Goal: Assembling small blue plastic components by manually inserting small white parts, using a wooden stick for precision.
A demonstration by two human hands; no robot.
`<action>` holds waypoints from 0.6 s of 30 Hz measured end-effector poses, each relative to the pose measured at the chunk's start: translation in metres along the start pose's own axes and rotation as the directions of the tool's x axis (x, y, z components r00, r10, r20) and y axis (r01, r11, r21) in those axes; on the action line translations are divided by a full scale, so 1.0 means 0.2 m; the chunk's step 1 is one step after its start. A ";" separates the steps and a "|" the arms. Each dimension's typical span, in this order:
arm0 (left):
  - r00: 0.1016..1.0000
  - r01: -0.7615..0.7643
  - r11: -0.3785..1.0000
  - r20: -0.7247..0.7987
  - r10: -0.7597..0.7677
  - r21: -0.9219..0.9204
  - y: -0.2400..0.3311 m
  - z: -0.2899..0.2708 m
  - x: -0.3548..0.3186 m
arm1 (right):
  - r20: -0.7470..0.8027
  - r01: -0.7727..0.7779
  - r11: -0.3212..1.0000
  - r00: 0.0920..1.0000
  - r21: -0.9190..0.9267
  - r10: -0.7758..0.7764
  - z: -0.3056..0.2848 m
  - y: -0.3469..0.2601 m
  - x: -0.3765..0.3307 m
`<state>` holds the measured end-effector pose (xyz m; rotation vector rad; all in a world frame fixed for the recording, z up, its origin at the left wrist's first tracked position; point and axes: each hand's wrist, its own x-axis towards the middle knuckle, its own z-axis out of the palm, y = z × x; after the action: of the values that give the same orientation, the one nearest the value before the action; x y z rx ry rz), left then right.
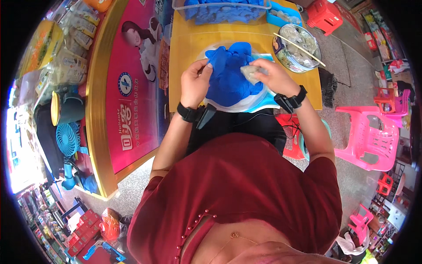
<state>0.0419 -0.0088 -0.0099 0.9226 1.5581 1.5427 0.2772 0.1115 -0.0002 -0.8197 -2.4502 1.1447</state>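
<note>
On a wooden table, a heap of matte blue, soft-looking flat pieces (pixel 231 81) lies on a round white dish (pixel 231 107). At the heap's left edge, my left hand (pixel 194 84) pinches the rim of a blue piece (pixel 217 60) between thumb and fingers. My right hand (pixel 278 79) is closed on a small greyish, translucent flat piece (pixel 250 74), held over the heap's right side. What exactly the pieces are cannot be made out. A black band with a dark block sits on each wrist.
A clear bin (pixel 176 5) of blue pieces stands at the far edge. Right of it are a small blue tray (pixel 269 20) and a round tin (pixel 281 59) of greyish lumps with a wooden stick (pixel 303 50) across. A counter (pixel 99 88) borders the left; a pink chair (pixel 367 138), the right.
</note>
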 end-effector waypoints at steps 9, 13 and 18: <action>0.961 -0.258 0.920 -0.017 0.275 0.294 0.02 0.18 0.05 | -0.103 -0.008 0.448 0.969 0.894 0.223 0.24 -0.13 0.02; 0.960 -0.261 0.907 -0.011 0.281 0.331 -0.01 0.22 0.04 | -0.240 0.138 0.330 0.926 0.934 0.293 0.38 -0.25 0.05; 0.961 -0.259 0.946 -0.047 0.273 0.193 -0.02 0.20 0.04 | -0.202 0.042 0.420 0.918 0.906 0.343 0.43 -0.20 0.06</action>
<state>0.0749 0.0165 -0.0142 1.2366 1.7071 1.6518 0.2109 0.0469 -0.0240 -0.7664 -1.1073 1.8872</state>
